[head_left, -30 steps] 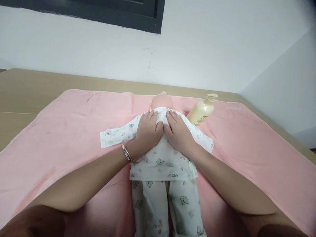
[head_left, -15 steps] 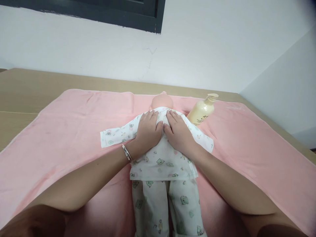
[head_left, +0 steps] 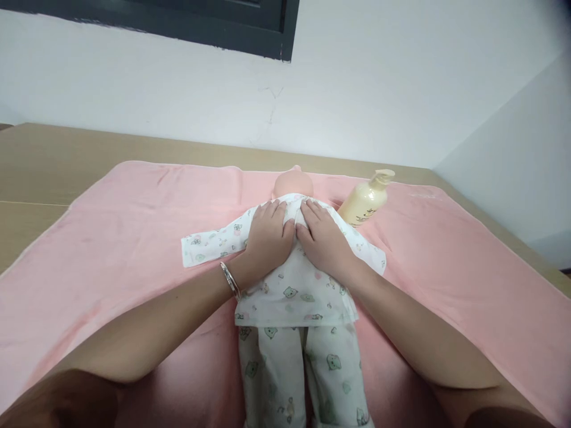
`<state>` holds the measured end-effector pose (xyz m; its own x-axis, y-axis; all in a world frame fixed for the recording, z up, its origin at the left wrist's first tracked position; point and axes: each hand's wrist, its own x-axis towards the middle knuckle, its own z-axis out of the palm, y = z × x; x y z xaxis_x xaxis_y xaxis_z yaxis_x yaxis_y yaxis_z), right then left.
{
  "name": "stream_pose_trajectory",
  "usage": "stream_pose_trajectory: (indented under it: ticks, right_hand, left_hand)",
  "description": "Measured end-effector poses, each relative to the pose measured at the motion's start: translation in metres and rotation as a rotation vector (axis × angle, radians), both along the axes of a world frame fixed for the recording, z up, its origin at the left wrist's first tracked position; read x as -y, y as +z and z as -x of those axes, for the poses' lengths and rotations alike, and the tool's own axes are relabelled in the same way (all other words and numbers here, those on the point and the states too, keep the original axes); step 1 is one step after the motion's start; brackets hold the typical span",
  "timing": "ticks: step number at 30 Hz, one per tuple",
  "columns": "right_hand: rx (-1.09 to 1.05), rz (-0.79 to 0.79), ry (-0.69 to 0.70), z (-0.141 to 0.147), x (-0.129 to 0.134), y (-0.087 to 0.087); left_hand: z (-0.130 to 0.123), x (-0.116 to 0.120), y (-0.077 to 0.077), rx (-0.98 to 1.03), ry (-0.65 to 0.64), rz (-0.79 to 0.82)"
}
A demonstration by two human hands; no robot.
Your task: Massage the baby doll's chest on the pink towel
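A baby doll [head_left: 293,182] lies on a pink blanket, its head at the far end and its legs toward me. It wears a white printed long-sleeved top [head_left: 297,306] and matching trousers [head_left: 334,371]. My left hand [head_left: 270,235] rests flat on the left of the doll's upper body, fingers stretched toward its shoulder. On the other side, my right hand [head_left: 324,241] lies flat in the same way. The two thumbs almost meet at the middle. The cloth under both palms is hidden, and neither hand grips anything.
The pink blanket [head_left: 134,232] covers much of the wooden surface [head_left: 89,139]. A pale yellow pump bottle [head_left: 363,202] leans or lies tilted beside the doll's right-hand sleeve. Behind stands a white wall [head_left: 357,89] with a dark frame [head_left: 250,30].
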<state>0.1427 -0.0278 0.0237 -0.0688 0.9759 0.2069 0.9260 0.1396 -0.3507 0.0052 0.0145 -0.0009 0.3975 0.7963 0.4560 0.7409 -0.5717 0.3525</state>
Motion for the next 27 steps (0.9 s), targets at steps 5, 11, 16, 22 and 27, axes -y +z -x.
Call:
stream_pose_trajectory:
  ticks: [5,11,16,22,27]
  right_hand:
    - [-0.020,0.045,0.001,-0.006,-0.006,0.003]
    - [0.042,0.056,-0.006,-0.002,-0.001,0.003]
    - [0.128,0.032,0.042,0.006,0.012,0.008]
    - [0.070,0.035,0.033,-0.005,-0.001,0.010]
    - [0.175,-0.008,0.059,0.007,0.016,0.009]
  left_hand:
    - [-0.003,0.015,-0.002,0.009,0.014,-0.036]
    - [0.002,0.012,-0.002,-0.055,-0.058,-0.084]
    - [0.005,0.002,-0.001,-0.095,-0.086,-0.109]
    - [-0.002,0.026,0.005,-0.076,-0.009,-0.058]
    - [0.005,0.006,0.011,-0.108,-0.153,-0.027]
